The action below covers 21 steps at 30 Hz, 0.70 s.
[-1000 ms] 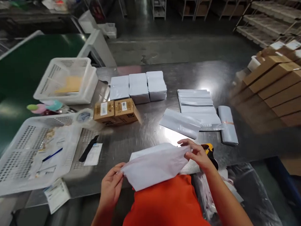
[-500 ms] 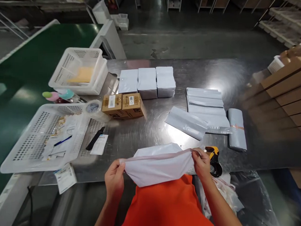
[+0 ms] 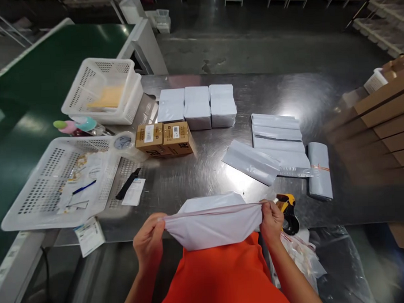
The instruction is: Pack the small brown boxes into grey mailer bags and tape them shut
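A: Where's the white sheet (image 3: 213,230)?

B: Stretched between the hands, just in front of the orange shirt (image 3: 219,277), at the near side of the table (image 3: 209,169).

A: And the hands?

B: Apart, each closed on one end. The left hand (image 3: 149,241) pinches its corner between thumb and fingers; the right hand (image 3: 271,224) grips the other.

A: Why so wide?

B: I'd say to pull the upper edge straight. It looks taut, while the lower part hangs in soft folds.

A: What's that pale layer (image 3: 215,200) just beyond it?

B: I can't tell whether it's part of the same sheet.

A: The tape dispenser (image 3: 286,204) is close.

B: Just beside the right hand, probably for an easy reach. Beyond that hand lie overlapping grey bags (image 3: 277,144), maybe fanned so one lifts off easily, and a roll (image 3: 320,178) with an orange band, which seems to keep it tight.

A: Beyond the left hand?

B: A card (image 3: 133,192) by a black strip (image 3: 125,188), then a basket (image 3: 21,206). Its rim likely stops the pen (image 3: 84,187) rolling away.
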{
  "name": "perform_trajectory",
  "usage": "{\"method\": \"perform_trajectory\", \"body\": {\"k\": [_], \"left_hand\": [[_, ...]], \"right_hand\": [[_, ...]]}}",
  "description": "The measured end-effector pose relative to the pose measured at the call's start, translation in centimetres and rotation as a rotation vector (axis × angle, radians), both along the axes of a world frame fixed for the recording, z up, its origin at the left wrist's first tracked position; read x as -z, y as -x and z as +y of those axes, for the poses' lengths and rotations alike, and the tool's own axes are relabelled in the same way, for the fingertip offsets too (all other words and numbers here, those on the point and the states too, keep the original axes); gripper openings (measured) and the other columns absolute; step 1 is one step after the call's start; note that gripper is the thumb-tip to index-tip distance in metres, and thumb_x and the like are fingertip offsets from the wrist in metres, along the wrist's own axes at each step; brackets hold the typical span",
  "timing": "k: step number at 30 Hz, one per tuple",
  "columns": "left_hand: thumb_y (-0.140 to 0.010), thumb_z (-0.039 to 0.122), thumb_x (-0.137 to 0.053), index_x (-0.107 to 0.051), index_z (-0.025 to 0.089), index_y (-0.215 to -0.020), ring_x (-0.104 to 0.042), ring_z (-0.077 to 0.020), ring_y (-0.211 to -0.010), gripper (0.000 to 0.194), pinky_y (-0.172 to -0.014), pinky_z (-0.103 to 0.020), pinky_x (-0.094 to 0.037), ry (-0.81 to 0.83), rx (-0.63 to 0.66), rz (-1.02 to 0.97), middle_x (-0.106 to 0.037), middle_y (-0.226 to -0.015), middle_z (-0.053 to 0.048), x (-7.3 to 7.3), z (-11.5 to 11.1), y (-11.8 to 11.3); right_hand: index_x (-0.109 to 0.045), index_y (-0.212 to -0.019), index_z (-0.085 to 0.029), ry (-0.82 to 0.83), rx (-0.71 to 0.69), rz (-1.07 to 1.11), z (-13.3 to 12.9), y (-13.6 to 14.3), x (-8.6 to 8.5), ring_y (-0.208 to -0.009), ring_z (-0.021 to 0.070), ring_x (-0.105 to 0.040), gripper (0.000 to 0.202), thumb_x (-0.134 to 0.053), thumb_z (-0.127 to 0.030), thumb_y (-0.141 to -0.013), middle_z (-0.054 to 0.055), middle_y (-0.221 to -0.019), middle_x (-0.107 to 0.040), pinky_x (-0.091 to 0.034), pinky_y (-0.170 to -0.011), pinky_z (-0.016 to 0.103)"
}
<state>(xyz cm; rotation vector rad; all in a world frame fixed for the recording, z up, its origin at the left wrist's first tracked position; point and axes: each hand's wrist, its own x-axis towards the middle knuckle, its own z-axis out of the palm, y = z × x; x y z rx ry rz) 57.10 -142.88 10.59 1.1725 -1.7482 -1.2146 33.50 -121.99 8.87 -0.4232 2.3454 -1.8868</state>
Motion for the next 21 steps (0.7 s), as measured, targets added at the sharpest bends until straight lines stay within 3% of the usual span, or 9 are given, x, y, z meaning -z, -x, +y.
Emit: {"method": "perform_trajectory", "body": {"k": [11,16,21], "left_hand": [[-0.083,0.036,-0.059,-0.066,0.018,-0.065,-0.056,-0.0155,-0.065,0.026,-0.059,-0.024,-0.043,-0.016,-0.030,-0.038,-0.065,-0.073,-0.002,-0.6,0.0,0.3],[-0.083,0.035,-0.062,-0.066,0.019,-0.062,-0.059,-0.0179,-0.068,0.026,-0.063,-0.027,-0.047,0.030,0.084,0.071,-0.065,-0.071,-0.003,-1.1,0.1,-0.5],[-0.086,0.029,-0.063,-0.067,0.020,-0.066,-0.060,-0.0170,-0.071,0.022,-0.065,-0.026,-0.046,0.051,0.118,0.118,-0.066,-0.074,-0.003,-1.2,0.3,-1.1]], "right_hand": [[-0.062,-0.068,-0.021,0.068,0.017,0.032,0.4,-0.8,0.7,-0.057,0.0162,-0.052,0.037,-0.054,-0.047,-0.091,0.000,-0.061,-0.056,-0.041,-0.054,0.029],[-0.064,-0.070,-0.022,0.246,-0.094,0.001,1.6,-1.1,1.7,-0.061,0.0199,-0.060,0.034,-0.052,-0.043,-0.093,0.002,-0.064,-0.059,-0.051,-0.062,0.035],[-0.065,-0.074,-0.023,0.251,-0.106,0.041,1.8,-1.1,1.5,-0.061,0.0180,-0.062,0.027,-0.053,-0.036,-0.094,0.000,-0.064,-0.058,-0.052,-0.062,0.033]]}}
